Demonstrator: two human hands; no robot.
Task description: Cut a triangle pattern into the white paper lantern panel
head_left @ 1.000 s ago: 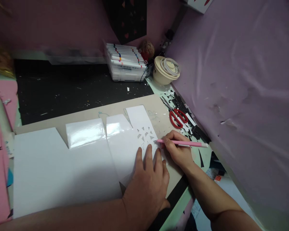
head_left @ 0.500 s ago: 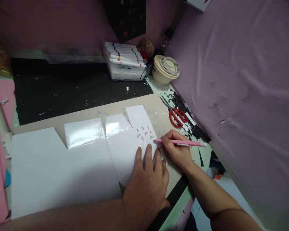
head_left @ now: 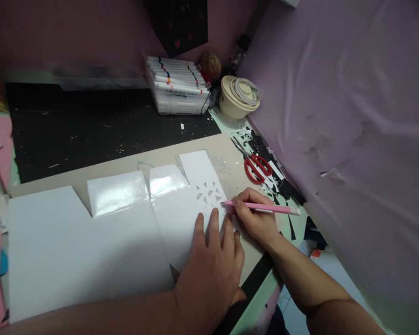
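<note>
A large sheet of white card point(head_left: 91, 260) with flaps along its far side lies on a beige board point(head_left: 66, 176). Small triangular holes pierce the card near its right end. My left hand point(head_left: 212, 260) lies on the card just below these holes, fingers spread and pressing down. In my right hand point(head_left: 256, 218) is a slim pink craft knife point(head_left: 265, 207), pinched like a pen, its fine tip touching the card beside the holes. The blade itself is too small to make out clearly.
Red-handled scissors point(head_left: 254, 168) lie beyond my right hand, among black and white paper scraps point(head_left: 277, 172). At the back stand a box of markers point(head_left: 179, 86) and a cream lidded bowl point(head_left: 235, 104). Purple sheeting point(head_left: 352, 116) hangs along the right side.
The view has shifted slightly, so the card and background sit a little farther left. Both hands keep nearly the same places, with the knife tip still on the card.
</note>
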